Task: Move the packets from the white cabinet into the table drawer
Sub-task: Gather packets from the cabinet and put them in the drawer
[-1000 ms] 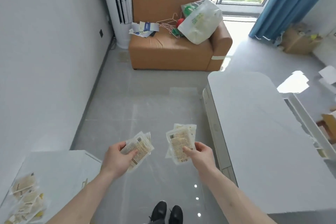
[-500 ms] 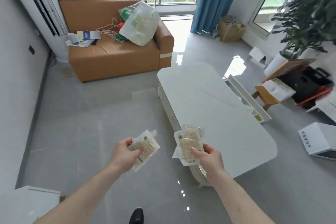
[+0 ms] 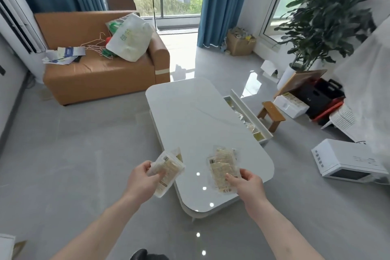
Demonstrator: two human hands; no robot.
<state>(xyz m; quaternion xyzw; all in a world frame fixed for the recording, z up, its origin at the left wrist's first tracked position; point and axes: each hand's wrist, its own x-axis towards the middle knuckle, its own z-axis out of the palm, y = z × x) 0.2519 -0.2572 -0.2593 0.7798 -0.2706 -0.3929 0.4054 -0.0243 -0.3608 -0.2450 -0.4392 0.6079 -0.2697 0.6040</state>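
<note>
Spreading across most of the view is the grey tiled floor (image 3: pixel 73 164), with a tan sofa (image 3: pixel 101 74) sitting against the far wall and carrying a white plastic bag (image 3: pixel 129 38), loose papers (image 3: pixel 63 57) and wire hangers (image 3: pixel 96 45). Standing on the right is a large leafy plant (image 3: pixel 329 17), with a cardboard box (image 3: pixel 240 43) lying near the blue curtain (image 3: pixel 219 4) and a white appliance (image 3: pixel 346 161) resting on the floor at the right edge. Occupying the middle is the white table (image 3: pixel 196 116), its glossy top catching ceiling lights, and its table drawer (image 3: pixel 249 115) is standing pulled out on the far right side, with several packets lying inside it. A small wooden stool (image 3: pixel 272 115) is sitting just beside the drawer. Reaching forward from the bottom are two bare arms. The left hand (image 3: pixel 141 181) is gripping a small bundle of clear packets (image 3: pixel 168 170), fingers curled round their lower edge, held above the table's near left edge. The right hand (image 3: pixel 248 183) is pinching a second bundle of packets (image 3: pixel 223 169) between thumb and fingers, held above the table's near end, well apart from the drawer.
</note>
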